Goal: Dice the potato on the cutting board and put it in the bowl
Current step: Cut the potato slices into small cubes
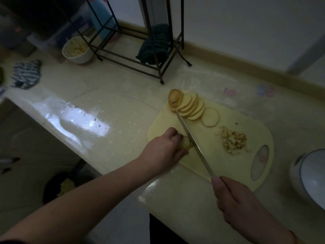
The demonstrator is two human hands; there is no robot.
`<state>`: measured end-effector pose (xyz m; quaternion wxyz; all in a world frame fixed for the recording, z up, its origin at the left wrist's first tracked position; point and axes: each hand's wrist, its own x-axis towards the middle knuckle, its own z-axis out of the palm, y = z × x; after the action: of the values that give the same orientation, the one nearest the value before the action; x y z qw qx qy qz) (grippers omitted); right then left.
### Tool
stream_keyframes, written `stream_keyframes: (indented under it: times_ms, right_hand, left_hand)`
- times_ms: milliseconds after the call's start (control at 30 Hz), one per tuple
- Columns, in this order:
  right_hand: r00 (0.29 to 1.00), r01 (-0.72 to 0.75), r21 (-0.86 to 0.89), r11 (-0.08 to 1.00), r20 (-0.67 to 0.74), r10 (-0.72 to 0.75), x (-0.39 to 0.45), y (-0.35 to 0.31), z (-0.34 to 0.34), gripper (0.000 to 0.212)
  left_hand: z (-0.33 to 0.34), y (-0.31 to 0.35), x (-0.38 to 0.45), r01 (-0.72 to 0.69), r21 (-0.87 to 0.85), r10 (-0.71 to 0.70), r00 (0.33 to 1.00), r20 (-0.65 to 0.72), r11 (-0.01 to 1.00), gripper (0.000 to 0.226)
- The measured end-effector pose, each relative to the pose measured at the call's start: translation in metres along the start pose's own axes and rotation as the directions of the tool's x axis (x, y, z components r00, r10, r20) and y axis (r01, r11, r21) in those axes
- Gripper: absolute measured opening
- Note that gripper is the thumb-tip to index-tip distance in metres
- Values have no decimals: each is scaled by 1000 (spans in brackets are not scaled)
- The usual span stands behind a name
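The potato piece [186, 143] under work lies on the near left part of the yellow cutting board [207, 161], pinned beneath the fingertips of the left hand [167, 148]. That hand is curled over the piece and clamps it down against the board; the piece shows only at its right edge, touching the flat of the knife blade [193, 140]. The right hand [241, 199] is wrapped tight round the knife handle at the near edge of the board, with the blade running diagonally away toward the fanned potato slices [190, 108].

To make this cut well, keep the left fingertips tucked back so the knuckles, not the tips, face the blade. Bring the blade straight down beside them, then step the holding hand leftward by one dice width per stroke. The piece looks small, though the dim light makes its exact shape hard to judge; a small piece tends to roll, so its flat side belongs downward.

The slices lie overlapped at the far end of the board, capped by an unpeeled end piece [175, 98], well apart from both hands. A pile of finished dice [233, 140] lies to the right of the blade. The white bowl [78, 50], already holding diced potato, stands far left on the desk [105, 106], beside a metal rack [140, 41].
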<state>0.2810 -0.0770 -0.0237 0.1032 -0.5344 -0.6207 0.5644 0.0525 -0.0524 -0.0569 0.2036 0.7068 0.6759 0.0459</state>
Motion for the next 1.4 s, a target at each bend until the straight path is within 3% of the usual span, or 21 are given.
stream_keyframes:
  times_ms: [200, 367, 533, 733, 900, 1067, 1400]
  right_hand:
    - [999, 28, -62, 998, 32, -26, 13, -4, -7, 60]
    - [994, -3, -73, 997, 107, 11, 24, -12, -21, 51]
    - [995, 8, -123, 992, 100, 4, 24, -13, -23, 56]
    - [998, 45, -188, 981, 50, -36, 16, -16, -28, 60]
    - [997, 52, -207, 977, 62, -40, 14, -18, -24, 63]
    - [996, 90, -240, 967, 48, -81, 12, -16, -23, 63]
    - [996, 72, -259, 963, 65, -58, -8, -13, -33, 56]
  left_hand:
    - [-1, 1, 3, 41, -4, -41, 999, 9, 999, 54]
    - [-4, -1, 5, 58, 10, -58, 998, 0, 998, 54]
    - [-2, -2, 6, 44, 29, -43, 998, -39, 999, 54]
    - [-2, -9, 0, -109, 206, 147, 972, -181, 972, 56]
    - [15, -19, 0, -328, 174, 369, 869, -329, 928, 23]
    - [17, -21, 1, -369, 172, 407, 832, -378, 914, 21]
    - [22, -23, 5, -392, 145, 417, 831, -369, 909, 22]
